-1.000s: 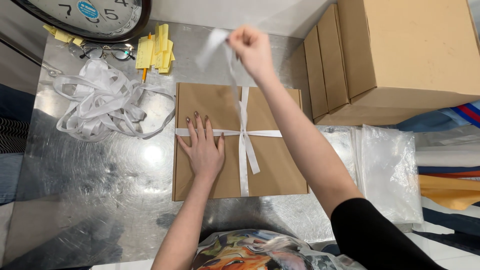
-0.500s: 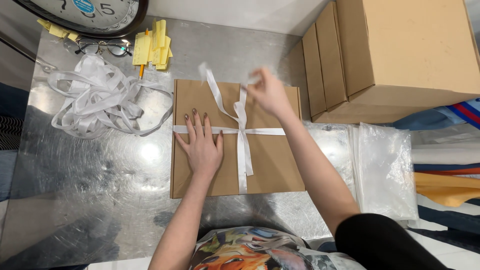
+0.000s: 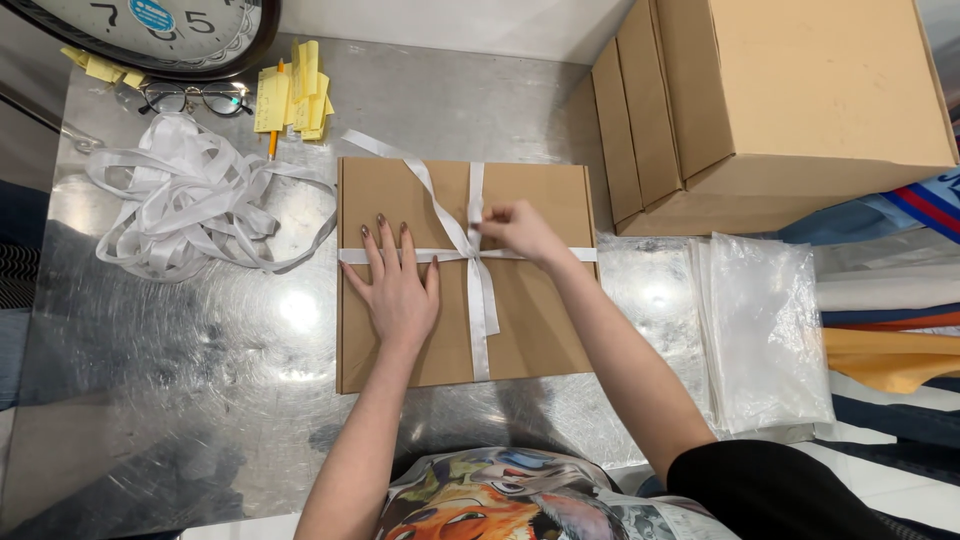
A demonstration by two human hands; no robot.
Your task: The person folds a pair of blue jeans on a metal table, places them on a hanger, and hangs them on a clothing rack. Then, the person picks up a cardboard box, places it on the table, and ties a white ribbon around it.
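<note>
While resting on the steel desk (image 3: 200, 380): flat brown box (image 3: 530, 330), left hand (image 3: 398, 285) spread flat on lid, right hand (image 3: 520, 232) pinching white ribbon (image 3: 480, 290) (at the crossing).

Bright overhead light is bouncing off the brushed metal table (image 3: 200, 400) in glary hotspots, arms are casting soft shadows toward the near edge, and everything's staying sharp with slight wide-angle bending.
</note>
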